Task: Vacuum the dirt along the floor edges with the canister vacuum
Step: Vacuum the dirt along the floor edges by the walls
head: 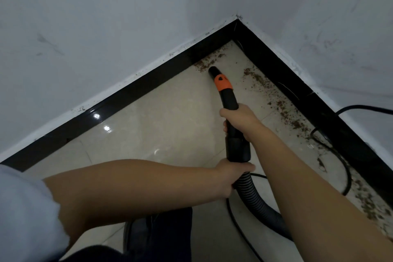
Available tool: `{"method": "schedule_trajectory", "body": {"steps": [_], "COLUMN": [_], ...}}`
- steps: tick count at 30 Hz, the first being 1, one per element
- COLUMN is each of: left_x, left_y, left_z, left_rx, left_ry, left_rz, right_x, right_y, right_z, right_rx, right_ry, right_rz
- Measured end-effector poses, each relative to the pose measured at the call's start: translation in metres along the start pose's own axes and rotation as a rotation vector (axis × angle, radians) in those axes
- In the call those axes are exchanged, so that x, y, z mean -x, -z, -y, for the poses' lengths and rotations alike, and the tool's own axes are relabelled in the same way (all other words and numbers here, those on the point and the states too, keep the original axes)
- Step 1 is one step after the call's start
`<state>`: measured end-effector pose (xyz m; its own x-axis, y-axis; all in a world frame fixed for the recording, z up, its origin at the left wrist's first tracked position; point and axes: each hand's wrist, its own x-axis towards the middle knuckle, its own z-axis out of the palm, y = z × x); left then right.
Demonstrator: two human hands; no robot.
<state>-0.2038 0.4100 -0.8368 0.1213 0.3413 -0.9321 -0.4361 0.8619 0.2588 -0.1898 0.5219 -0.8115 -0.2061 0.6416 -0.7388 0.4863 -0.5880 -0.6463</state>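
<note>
While I watched the head feed, this is what I logged:

Right hand (238, 116): it was wrapped round the black vacuum wand (230, 102) partway down, fingers curled behind the tube.
Left hand (230, 173): it was clamped on the ribbed hose (253, 195) just below the wand's thick cuff, thumb over the top.
Nozzle (212, 71): the wand's open black tip, beyond an orange collar (222, 83), pointed toward 12 o'clock at the room corner; I could not tell whether it was touching the tile or just above it.
Dirt (276, 100): brown crumbs lay along the black skirting (127, 95), a small patch just beside the nozzle at its 11 o'clock, and a long strip running from 1 o'clock down to 4 o'clock of the nozzle.
Floor (165, 112): glossy cream tile, with light glare at 9 o'clock of the wand.
Cable (331, 149): a black cord looped over the dirt strip at 3 o'clock of my hands.
Walls (106, 17): pale and scuffed, meeting at 12 o'clock.
</note>
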Motion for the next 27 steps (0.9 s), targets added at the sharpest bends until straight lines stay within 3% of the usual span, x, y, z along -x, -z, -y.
{"method": "schedule_trajectory", "body": {"steps": [8, 27], "left_x": [0.007, -0.027], "left_y": [-0.002, -0.017], "left_z": [0.006, -0.061], "left_rx": [0.009, -0.048], "left_ry": [-0.01, 0.006], "left_rz": [-0.06, 0.04], "right_x": [0.005, -0.053], "right_y": [-0.007, 0.032], "right_z": [0.001, 0.026], "right_rx": [0.028, -0.046], "right_ry": [-0.009, 0.046], "right_rz": [0.089, -0.155]}}
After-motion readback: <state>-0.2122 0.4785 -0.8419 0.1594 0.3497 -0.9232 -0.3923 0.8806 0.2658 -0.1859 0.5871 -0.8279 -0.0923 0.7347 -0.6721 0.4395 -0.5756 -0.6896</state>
